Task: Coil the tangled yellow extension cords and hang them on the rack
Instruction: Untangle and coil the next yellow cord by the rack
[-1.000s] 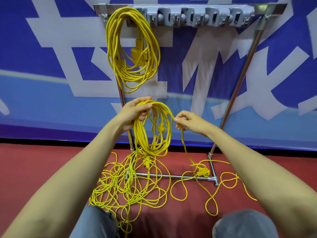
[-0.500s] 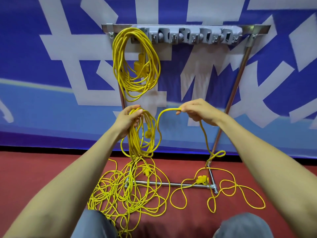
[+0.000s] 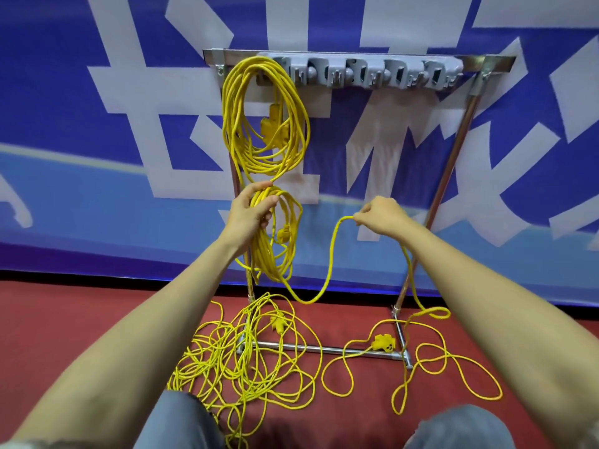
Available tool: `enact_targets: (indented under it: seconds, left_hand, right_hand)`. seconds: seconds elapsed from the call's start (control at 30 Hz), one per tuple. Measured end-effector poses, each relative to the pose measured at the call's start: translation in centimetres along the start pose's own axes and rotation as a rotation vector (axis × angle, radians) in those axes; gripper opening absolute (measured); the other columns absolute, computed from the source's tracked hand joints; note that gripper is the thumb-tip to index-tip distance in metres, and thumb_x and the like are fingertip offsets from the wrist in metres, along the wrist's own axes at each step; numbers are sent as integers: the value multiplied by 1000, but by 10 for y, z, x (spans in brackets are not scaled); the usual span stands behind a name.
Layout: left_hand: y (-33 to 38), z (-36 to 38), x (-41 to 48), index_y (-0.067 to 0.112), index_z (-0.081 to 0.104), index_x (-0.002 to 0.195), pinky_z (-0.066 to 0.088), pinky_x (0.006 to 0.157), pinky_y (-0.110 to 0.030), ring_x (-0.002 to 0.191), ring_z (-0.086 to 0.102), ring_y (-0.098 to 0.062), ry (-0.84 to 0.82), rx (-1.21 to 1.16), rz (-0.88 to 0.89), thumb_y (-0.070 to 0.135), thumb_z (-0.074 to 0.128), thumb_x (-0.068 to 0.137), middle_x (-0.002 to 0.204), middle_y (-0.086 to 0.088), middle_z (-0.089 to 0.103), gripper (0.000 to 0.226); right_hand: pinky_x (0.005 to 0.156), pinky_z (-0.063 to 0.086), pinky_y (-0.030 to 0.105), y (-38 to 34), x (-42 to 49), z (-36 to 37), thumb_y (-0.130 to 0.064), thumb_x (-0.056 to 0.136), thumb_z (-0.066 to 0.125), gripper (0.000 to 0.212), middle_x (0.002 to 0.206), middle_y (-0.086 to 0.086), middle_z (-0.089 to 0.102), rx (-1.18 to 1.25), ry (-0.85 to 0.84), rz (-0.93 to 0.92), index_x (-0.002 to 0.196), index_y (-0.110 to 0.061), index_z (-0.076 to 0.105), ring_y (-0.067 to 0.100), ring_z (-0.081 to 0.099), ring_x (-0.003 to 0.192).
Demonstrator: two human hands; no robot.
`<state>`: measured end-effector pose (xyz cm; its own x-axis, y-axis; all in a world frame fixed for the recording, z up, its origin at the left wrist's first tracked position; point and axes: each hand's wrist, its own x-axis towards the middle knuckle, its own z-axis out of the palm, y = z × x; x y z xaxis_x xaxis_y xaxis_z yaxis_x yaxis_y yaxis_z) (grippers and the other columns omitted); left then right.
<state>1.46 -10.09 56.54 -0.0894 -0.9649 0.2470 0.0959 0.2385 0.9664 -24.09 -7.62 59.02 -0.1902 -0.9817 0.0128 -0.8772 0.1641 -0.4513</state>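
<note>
Rack (image 3: 356, 58): shiny metal tubing with a flat top bar at 12 o'clock, two slanted legs and a foot bar on the floor; a grey moulded plastic hook strip (image 3: 363, 74) ran along the top bar.
Hung coil (image 3: 264, 118): thin round yellow cord wound in long oval loops, hanging from the strip's leftmost end at 11 o'clock, with a blocky yellow plug in its middle.
Held coil (image 3: 278, 241): a narrower bunch of the same cord, drooping in a teardrop just below the hung one, near the centre of the view.
Left hand (image 3: 251, 212): raised on an outstretched forearm, fingers and thumb curled round the top of the held coil and clamped on it.
Right hand (image 3: 381, 217): level with the left, at its 3 o'clock and well apart from it, back of the hand up, fingers pinched together on a single strand.
Loose strand (image 3: 327, 277): sagged in a U between the hands, then dropped from the right hand toward 5 o'clock.
Floor tangle (image 3: 240, 361): messy overlapping loops at 6 to 7 o'clock, over the rack's left foot.
Socket block (image 3: 383, 343): yellow, chunky, with dark holes, by the right foot at 5 o'clock.
Floor (image 3: 97, 319): red and matte.
Banner (image 3: 97, 124): smooth blue sheet with bold white shapes, behind the rack.
</note>
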Motion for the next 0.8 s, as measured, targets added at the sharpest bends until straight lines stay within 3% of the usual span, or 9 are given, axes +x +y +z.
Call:
enact_targets:
  seconds: [0.07,0.13,0.27,0.33,0.4,0.43,0.53,0.7,0.8]
  left_hand:
    - [-3,3,-1,16,57,120,37,45,-17,52,47,-7,-43,23,-11,8,63,92,79,-9,55,29]
    - [-6,9,-3,15,56,121,37,45,-18,51,47,-7,-76,39,-25,7,63,92,80,-11,54,30]
    - [-13,24,-10,8,52,124,34,43,-16,49,48,-7,-135,7,-95,5,60,93,73,-5,56,32]
    - [-17,31,-13,5,51,124,34,42,-16,48,51,-8,-149,-11,-120,5,59,94,72,-5,55,32]
    - [-20,37,-16,4,51,124,34,41,-16,49,56,-9,-152,-20,-138,5,60,93,74,-6,56,32]
    - [-21,39,-17,4,51,124,35,41,-16,50,57,-9,-153,-26,-145,5,60,93,76,-8,57,32]
    - [-21,48,-20,5,50,124,36,41,-15,51,60,-8,-156,-37,-156,5,60,93,82,-11,58,32]
    - [-28,60,-17,10,50,120,34,42,-17,48,44,-5,-135,-74,-186,13,57,96,87,-14,54,25]
    - [-31,61,-12,9,49,116,35,43,-17,48,43,-4,-86,-103,-190,20,48,102,95,-17,58,18]
  right_hand:
    - [50,33,25,-7,-3,-2,-26,87,57,24,69,7,54,126,-51,-70,83,-12,74,14,40,57]
    - [47,29,23,-15,-2,-1,-22,87,55,19,59,3,45,235,-69,-79,82,-14,72,14,34,51]
    - [44,25,24,-34,3,3,-6,85,44,16,62,5,38,524,-106,23,72,-10,52,16,28,53]
    - [46,37,23,-42,4,1,-2,89,39,17,71,9,49,778,-171,106,76,-5,50,15,38,55]
    - [63,55,36,-47,1,0,-2,96,38,17,96,16,57,1030,-265,170,104,3,52,22,56,78]
    - [69,56,45,-48,1,1,1,96,37,24,108,17,54,1098,-300,184,118,1,48,27,57,94]
    - [68,54,47,-50,-1,3,16,91,35,45,120,17,44,1143,-374,195,131,-3,43,32,55,107]
    - [64,59,39,-60,-6,6,25,85,38,40,117,24,45,1179,-363,218,119,8,48,31,59,90]
    - [75,54,40,-64,-9,5,24,86,39,41,113,25,47,1128,-390,214,122,7,47,29,61,80]
